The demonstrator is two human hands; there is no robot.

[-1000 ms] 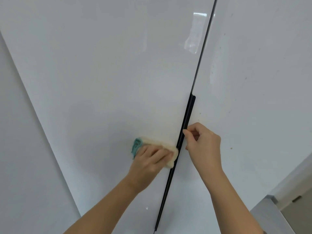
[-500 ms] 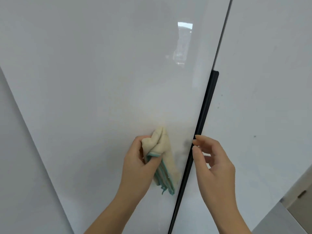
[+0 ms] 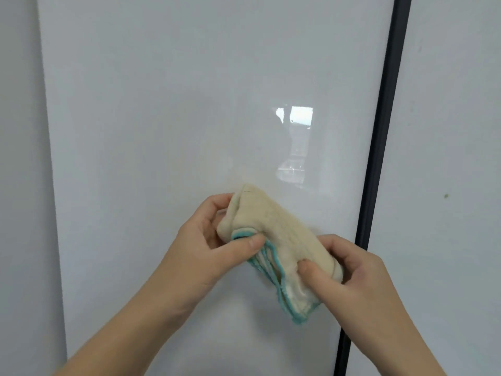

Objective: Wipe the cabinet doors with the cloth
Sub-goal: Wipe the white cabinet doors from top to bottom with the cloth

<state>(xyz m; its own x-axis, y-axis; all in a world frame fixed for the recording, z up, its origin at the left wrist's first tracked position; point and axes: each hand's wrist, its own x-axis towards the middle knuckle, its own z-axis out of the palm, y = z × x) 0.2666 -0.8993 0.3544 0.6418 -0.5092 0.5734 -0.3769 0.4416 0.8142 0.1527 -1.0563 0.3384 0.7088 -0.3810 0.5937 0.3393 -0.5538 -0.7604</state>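
Note:
A folded cream cloth (image 3: 273, 229) with a teal hem is held in front of the glossy white left cabinet door (image 3: 176, 104), off its surface. My left hand (image 3: 211, 245) grips the cloth's upper end, thumb pressed on the teal edge. My right hand (image 3: 349, 278) grips its lower end, thumb on top and fingers curled behind. The right cabinet door (image 3: 447, 131) stands beyond a black vertical handle strip (image 3: 379, 158) between the two doors.
A small dark speck (image 3: 446, 196) marks the right door. A window reflection (image 3: 295, 145) shines on the left door. A white side panel (image 3: 21, 185) runs down the far left.
The left hand lifted the cloth off the door and bunched it. The right hand left the handle strip and took hold of the cloth's lower end. The view moved closer.

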